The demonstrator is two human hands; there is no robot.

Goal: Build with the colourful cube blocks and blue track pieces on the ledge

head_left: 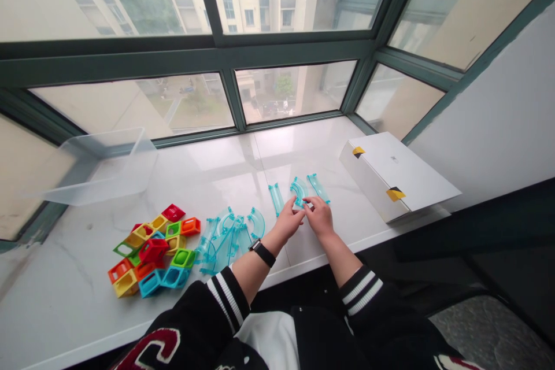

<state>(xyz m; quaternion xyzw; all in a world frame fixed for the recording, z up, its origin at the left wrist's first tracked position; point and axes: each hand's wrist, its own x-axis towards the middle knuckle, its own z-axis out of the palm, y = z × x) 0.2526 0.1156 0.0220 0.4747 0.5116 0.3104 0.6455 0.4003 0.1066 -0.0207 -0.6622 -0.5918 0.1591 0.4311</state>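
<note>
Curved track piece (299, 189), translucent blue-green, sits just right of the center of the frame, its near end between the fingertips of two bare hands. The left hand (290, 219) reaches in from the lower center, a dark watch (262, 251) at its wrist; the right hand (319, 217) comes from the lower right. Fingers on both sides bend inward to the piece, but whether either hand has it firmly pinched cannot be told, as the contact is small and partly hidden.

A straight track piece (276, 199) lies just left of the curve, and another straight piece (318, 188) slants to its right, close to the right hand. Good handling here probably calls for a light hold by the edges, one hand steadying while the other turns the curve, with the small end tabs lined up before any pressure. The right knuckles would do well to keep off the neighboring straight piece, which could be nudged askew.

Left of center, more track pieces (234, 237) lie in a tangled heap beside colorful blocks (152, 250) at lower left. A clear bin (108, 185) stands at the left; a white box (403, 170) occupies the right of the tabletop (303, 147).
</note>
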